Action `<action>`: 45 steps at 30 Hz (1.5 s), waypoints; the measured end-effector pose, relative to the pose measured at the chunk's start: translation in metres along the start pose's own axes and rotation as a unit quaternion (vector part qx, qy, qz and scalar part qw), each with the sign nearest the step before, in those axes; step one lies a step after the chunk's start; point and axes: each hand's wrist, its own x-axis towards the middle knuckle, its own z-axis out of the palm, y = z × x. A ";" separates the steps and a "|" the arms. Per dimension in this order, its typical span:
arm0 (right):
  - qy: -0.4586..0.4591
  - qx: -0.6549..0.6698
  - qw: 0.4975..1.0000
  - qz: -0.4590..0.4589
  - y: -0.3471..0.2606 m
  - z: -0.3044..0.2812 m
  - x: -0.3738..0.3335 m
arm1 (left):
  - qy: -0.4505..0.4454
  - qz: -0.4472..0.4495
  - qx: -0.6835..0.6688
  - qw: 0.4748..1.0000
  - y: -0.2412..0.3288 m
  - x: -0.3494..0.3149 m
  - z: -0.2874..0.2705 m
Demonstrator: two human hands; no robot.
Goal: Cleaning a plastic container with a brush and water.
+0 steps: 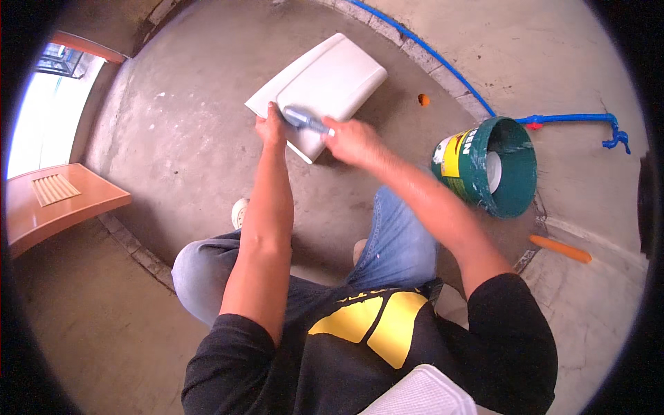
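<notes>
A white, smooth-sided ceramic piece (325,79), perhaps a basin pedestal or tank, lies at a slant on the concrete floor ahead of me. My left hand (270,126) grips its near-left edge, thumb uppermost. In my right hand (353,141) is the handle of a blue-grey brush (302,118), whose blurred head rests against or just over the white surface beside my left hand. Motion smears the brush, so its bristles cannot be made out.
Right of me a green bucket (477,187) leans over, a white round thing (493,171) inside. Beyond it run a blue pipe (443,61) and a blue tap (615,138). An orange pipe (560,248) lies near the wall. A brown door (90,190) with a vent stands left.
</notes>
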 end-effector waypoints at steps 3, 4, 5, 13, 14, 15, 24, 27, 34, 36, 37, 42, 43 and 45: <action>0.056 0.012 0.995 0.081 0.043 -0.029 0.063 | -0.032 -0.028 0.004 0.999 0.002 -0.002 0.008; 0.124 0.002 0.987 0.098 0.069 -0.044 0.086 | -0.031 -0.030 0.004 0.999 0.003 -0.004 0.013; 0.152 0.000 0.982 0.109 0.093 -0.063 0.104 | -0.055 -0.046 -0.013 0.997 0.005 -0.005 0.020; -0.051 -0.023 0.998 -0.005 -0.027 -0.004 0.036 | -0.030 -0.082 -0.044 0.995 -0.005 0.012 -0.014; -0.003 0.005 1.000 0.013 -0.008 -0.006 0.040 | -0.043 -0.082 -0.045 0.995 -0.002 0.009 -0.005; 0.045 0.034 0.998 0.029 0.014 -0.009 0.047 | -0.027 -0.083 -0.016 0.996 0.001 0.007 0.001; 0.149 0.169 0.938 0.264 0.231 -0.072 0.006 | -0.011 -0.152 -0.081 0.985 0.059 0.013 0.027; 0.220 0.299 0.890 0.264 0.252 -0.041 -0.029 | -0.237 -0.065 -0.277 0.929 0.104 -0.012 0.054; 0.289 0.203 0.934 0.047 0.179 -0.006 -0.022 | -0.219 0.049 0.168 0.960 0.059 -0.075 0.070; 0.215 0.198 0.956 0.010 0.092 -0.021 -0.030 | -0.215 -0.022 0.053 0.975 0.087 -0.061 0.061; 0.150 0.200 0.968 0.006 0.051 -0.038 -0.044 | -0.171 -0.075 0.004 0.982 0.101 -0.060 0.066; 0.098 0.110 0.987 -0.058 0.010 -0.054 -0.043 | -0.135 -0.210 -0.111 0.962 0.135 -0.035 0.066; 0.124 0.094 0.988 0.001 0.032 -0.057 -0.023 | -0.127 -0.214 -0.125 0.960 0.124 -0.022 0.062; 0.211 0.060 0.974 0.061 0.095 -0.070 0.009 | -0.140 -0.236 -0.146 0.950 0.112 -0.014 0.068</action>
